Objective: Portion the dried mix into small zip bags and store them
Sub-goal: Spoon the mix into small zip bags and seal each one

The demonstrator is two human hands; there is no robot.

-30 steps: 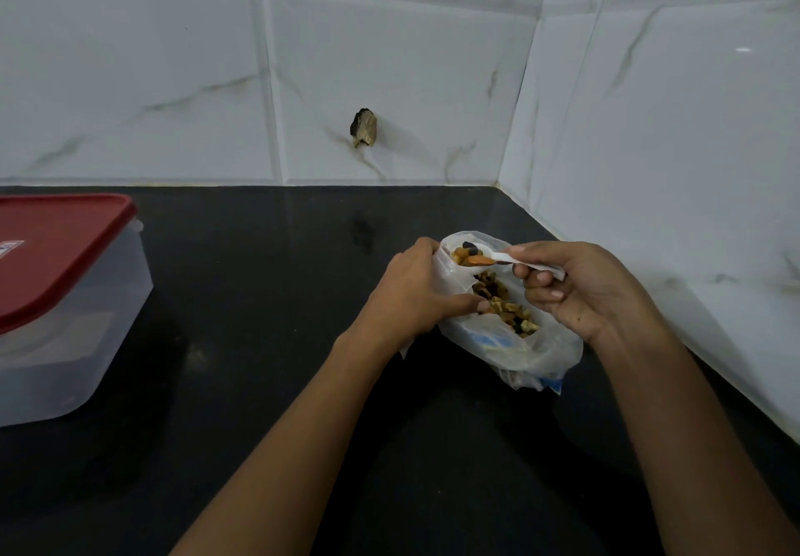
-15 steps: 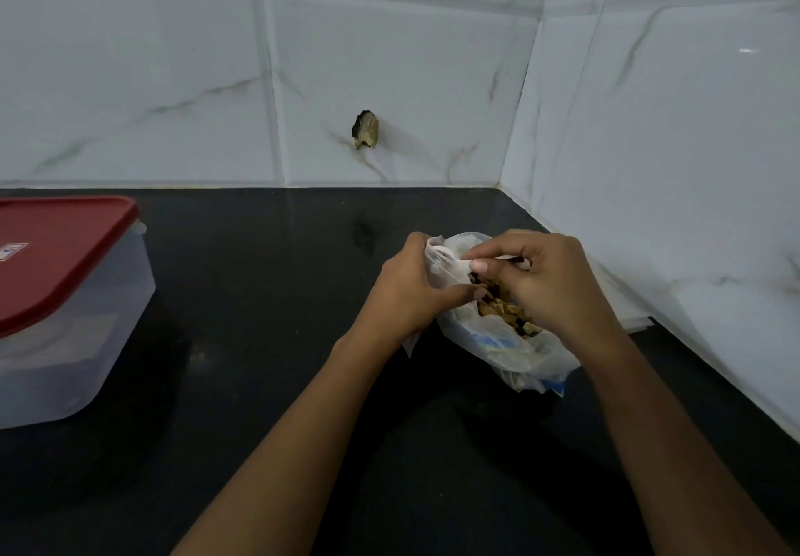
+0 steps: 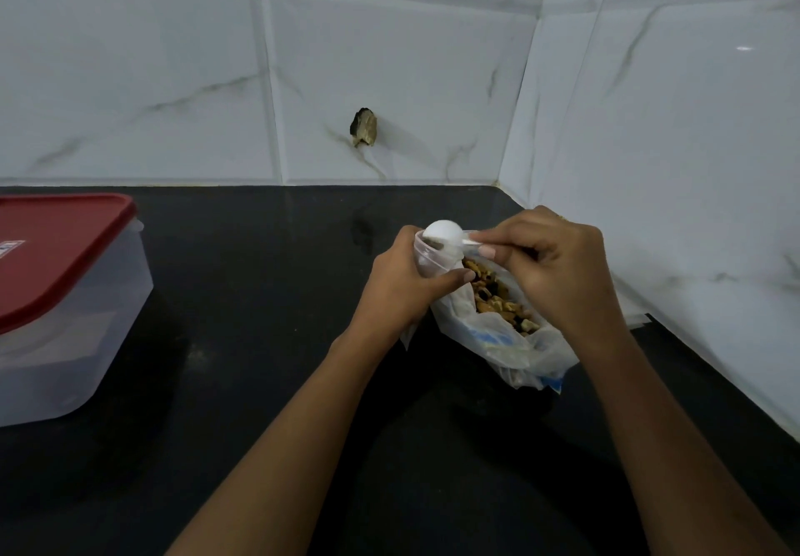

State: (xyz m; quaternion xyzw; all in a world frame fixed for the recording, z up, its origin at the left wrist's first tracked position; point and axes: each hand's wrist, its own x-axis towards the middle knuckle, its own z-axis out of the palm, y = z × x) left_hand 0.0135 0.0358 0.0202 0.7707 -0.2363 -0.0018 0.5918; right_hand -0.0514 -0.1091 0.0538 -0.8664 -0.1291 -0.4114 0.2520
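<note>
White plastic spoon, loaded a second ago, is now tipping over the small zip bag the left hand is gripping open, right hand pinching its handle, so another scoop is going in beside the dried mix.

Black glossy countertop filling near and middle ground, faint reflections on surface. White marble-look wall tiles with grey veining along far side, meeting right wall in corner. Small dark chipped hole in far tile. Bright light glint high on right wall.
</note>
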